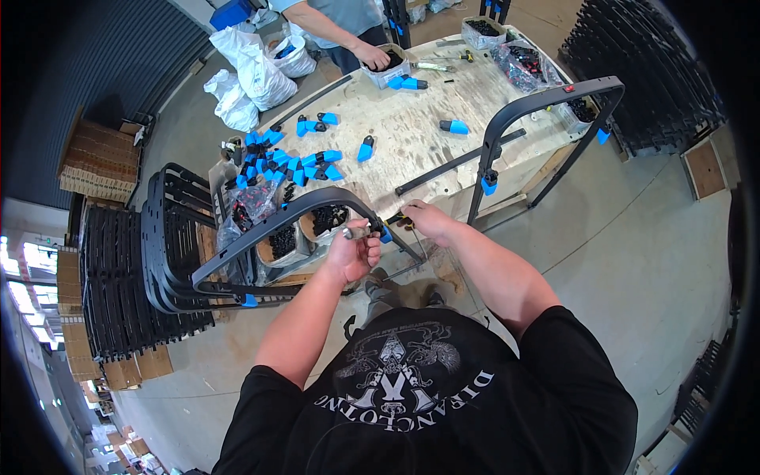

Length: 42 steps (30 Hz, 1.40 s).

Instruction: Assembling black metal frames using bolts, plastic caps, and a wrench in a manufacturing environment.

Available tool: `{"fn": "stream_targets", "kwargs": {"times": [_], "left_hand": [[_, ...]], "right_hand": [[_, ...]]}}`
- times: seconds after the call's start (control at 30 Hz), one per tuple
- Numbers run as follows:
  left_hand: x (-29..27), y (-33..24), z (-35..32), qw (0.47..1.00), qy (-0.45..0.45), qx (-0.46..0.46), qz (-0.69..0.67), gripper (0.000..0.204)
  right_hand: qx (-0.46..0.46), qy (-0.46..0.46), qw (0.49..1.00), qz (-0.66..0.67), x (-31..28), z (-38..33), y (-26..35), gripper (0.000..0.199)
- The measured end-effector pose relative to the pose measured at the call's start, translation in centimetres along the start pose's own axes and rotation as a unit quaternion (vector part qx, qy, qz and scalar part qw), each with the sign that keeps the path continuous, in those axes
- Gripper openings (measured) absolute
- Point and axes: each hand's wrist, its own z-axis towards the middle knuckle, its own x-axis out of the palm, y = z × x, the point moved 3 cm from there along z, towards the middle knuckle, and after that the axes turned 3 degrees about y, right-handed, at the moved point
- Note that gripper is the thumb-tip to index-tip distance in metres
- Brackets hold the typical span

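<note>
At your far left, a stack of dark bent frames (pixel 170 245) leans beside the workbench (pixel 412 134), with flattened cardboard (pixel 99 162) piled behind it. Just right of that stack, open boxes of small black parts (pixel 305 233) sit at the near edge of the bench, and a cluster of blue-and-black clips (pixel 289 162) lies on the plywood above them.

The curved dark frame (pixel 293 218) you are working on arcs from low beside the stack up to a bend right in front of you, over those boxes. Your left forearm rises from the lower edge, angled up and slightly right, wrist bent a little. Your left hand (pixel 354 255) is curled just under the bend of the frame, fingers closed around a small metal-tipped piece; what exactly it is, I cannot tell. A small blue clip (pixel 385 234) sits on the frame just beside your knuckles.

Your right forearm comes in from the lower right, running up and left, so both hands meet near the bend. Your right hand (pixel 423 219) is closed too, fingertips pinching a small dark tool (pixel 398 219) with a yellow mark, its tip pointing left toward the blue clip.

Further right, a second dark frame (pixel 546 99) stands upright against the bench edge. At the far end of the bench another person's hand (pixel 370 55) rests on a box of parts (pixel 388 67).
</note>
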Motion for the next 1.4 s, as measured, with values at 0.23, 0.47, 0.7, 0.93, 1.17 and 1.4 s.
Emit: {"fn": "stream_targets", "kwargs": {"times": [0.23,0.47,0.7,0.93,1.17,1.4], "left_hand": [[1.1,1.6,1.6,0.745,-0.250,0.183,0.591,0.028],[0.2,0.5,-0.2,0.989,0.070,0.075,-0.103,0.019],[0.5,0.4,1.7,0.805,-0.125,0.176,0.552,0.024],[0.1,2.2,1.2,0.851,-0.124,0.193,0.472,0.030],[-2.8,0.8,3.0,0.991,0.109,0.010,0.077,0.025],[-1.2,-2.3,1.0,0.991,0.082,-0.072,0.081,0.023]], "right_hand": [[0.126,-0.090,0.987,0.043,2.8,-2.2,3.0,0.054],[0.019,-0.166,0.986,-0.024,3.2,-2.4,2.0,0.062],[0.054,-0.173,0.983,-0.034,3.4,-2.3,2.6,0.060],[0.028,-0.197,0.978,-0.057,3.4,-1.3,0.6,0.054],[-0.048,-0.210,0.971,-0.102,3.6,-1.2,0.8,0.055],[-0.008,-0.206,0.974,-0.094,3.9,-2.3,1.8,0.061]]}}
